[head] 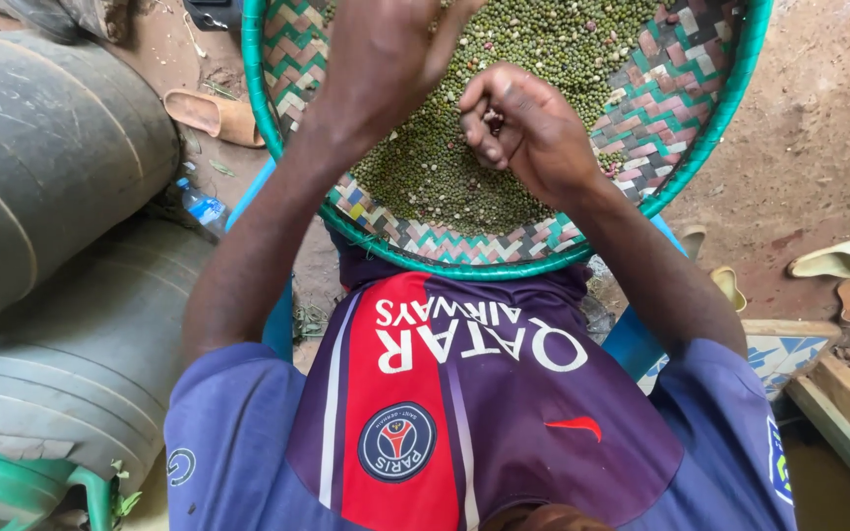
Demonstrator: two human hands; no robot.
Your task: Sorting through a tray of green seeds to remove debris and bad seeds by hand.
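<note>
Our right hand pinches something small, too small to tell, over the green beans in the woven tray; our left hand hovers loosely open.

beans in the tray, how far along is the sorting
Hard to judge what is done: no sorted pile shows. In hand: the right hand pinches something small over the green beans, while the left hand rests among them. Left: a wide layer of beans in the woven tray, a few pinkish bits among them.
</note>
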